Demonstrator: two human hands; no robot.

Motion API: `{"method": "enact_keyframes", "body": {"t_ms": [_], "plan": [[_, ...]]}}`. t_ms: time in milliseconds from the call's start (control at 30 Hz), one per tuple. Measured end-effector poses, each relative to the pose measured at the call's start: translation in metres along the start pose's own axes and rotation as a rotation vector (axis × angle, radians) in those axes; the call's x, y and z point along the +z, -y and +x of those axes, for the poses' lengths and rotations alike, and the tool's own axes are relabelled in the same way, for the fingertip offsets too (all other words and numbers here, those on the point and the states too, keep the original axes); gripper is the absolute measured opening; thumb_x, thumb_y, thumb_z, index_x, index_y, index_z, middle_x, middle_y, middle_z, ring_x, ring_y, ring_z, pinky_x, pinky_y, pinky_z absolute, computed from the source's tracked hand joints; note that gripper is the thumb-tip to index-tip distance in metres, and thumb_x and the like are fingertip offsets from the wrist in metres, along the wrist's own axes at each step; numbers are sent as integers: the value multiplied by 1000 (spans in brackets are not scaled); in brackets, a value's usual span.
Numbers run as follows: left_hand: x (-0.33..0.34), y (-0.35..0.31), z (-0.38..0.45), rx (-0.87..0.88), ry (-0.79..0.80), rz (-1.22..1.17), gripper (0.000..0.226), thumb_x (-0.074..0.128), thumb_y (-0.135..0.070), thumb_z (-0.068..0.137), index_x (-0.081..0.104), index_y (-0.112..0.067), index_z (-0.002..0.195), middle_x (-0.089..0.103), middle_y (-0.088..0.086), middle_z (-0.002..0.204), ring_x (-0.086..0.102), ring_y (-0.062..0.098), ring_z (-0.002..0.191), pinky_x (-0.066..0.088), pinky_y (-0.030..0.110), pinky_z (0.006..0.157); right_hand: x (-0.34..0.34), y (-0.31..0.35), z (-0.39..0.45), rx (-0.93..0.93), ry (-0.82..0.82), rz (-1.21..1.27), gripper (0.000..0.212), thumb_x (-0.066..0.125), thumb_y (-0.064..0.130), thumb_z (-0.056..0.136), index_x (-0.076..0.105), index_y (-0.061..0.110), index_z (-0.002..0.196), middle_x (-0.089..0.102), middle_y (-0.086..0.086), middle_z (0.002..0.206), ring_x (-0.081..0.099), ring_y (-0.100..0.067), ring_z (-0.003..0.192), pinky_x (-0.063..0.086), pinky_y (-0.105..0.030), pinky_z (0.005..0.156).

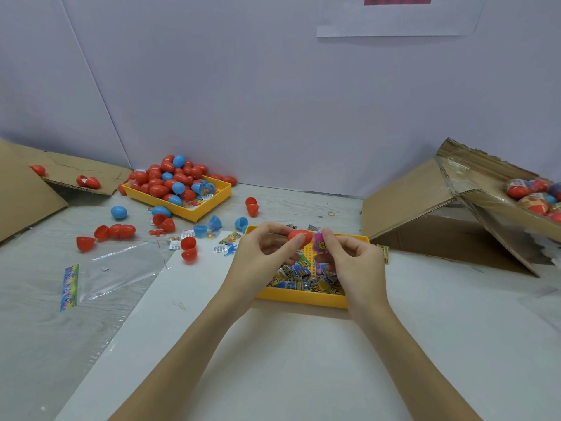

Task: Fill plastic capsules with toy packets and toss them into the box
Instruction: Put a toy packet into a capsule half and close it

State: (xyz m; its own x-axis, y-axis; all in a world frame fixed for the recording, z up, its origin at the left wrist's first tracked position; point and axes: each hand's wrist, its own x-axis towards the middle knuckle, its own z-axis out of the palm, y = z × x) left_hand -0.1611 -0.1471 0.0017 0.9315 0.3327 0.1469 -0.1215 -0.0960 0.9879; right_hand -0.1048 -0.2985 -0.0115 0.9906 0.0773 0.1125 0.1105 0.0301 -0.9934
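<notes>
My left hand (pixel 267 250) pinches a red capsule (pixel 299 236) between thumb and fingers, just above a yellow tray (pixel 300 300) holding several toy packets (pixel 299 278). My right hand (pixel 352 259) pinches a pink toy packet (pixel 318 240) right beside the capsule. A cardboard box (pixel 473 189) with filled capsules (pixel 534 196) stands tilted at the right. A second yellow tray (pixel 209 206) heaped with red and blue capsules sits at the back left.
Loose red and blue capsule halves (pixel 188 249) and packets lie scattered left of the near tray. A clear plastic bag (pixel 121 268) lies flat at the left. Cardboard flaps (pixel 27 189) lean at the far left. A white sheet (pixel 288 360) covers the near table.
</notes>
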Motion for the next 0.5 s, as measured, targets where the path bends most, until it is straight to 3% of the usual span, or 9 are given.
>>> {"method": "enact_keyframes", "body": {"t_ms": [100, 233, 333, 500], "plan": [[1, 1, 0, 3, -17, 26, 40, 78, -45, 79, 69, -19, 108, 77, -2, 90, 76, 15, 81, 57, 17, 67, 0, 0, 0, 7, -17, 3, 27, 72, 39, 94, 82, 16, 85, 79, 1, 76, 77, -15, 72, 58, -26, 63], [1, 5, 1, 1, -41, 72, 32, 80, -38, 84, 67, -19, 106, 76, 0, 93, 75, 12, 78, 56, 16, 64, 1, 1, -3, 0, 0, -5, 26, 72, 41, 93, 83, 18, 89, 78, 3, 74, 76, -15, 69, 53, -15, 55], [1, 7, 2, 6, -49, 86, 31, 80, -38, 84, 67, -19, 105, 76, 0, 93, 75, 12, 77, 56, 16, 63, 1, 0, -4, -7, 7, -13, 25, 73, 40, 93, 83, 18, 93, 78, 3, 74, 76, -16, 68, 55, -17, 55], [1, 8, 2, 25, -42, 144, 31, 80, -37, 85, 65, -21, 106, 76, 1, 97, 75, 14, 80, 59, 20, 66, 2, 1, -4, -9, -16, 1, 22, 73, 40, 93, 83, 21, 89, 78, 5, 72, 72, -7, 59, 50, -13, 50]]}}
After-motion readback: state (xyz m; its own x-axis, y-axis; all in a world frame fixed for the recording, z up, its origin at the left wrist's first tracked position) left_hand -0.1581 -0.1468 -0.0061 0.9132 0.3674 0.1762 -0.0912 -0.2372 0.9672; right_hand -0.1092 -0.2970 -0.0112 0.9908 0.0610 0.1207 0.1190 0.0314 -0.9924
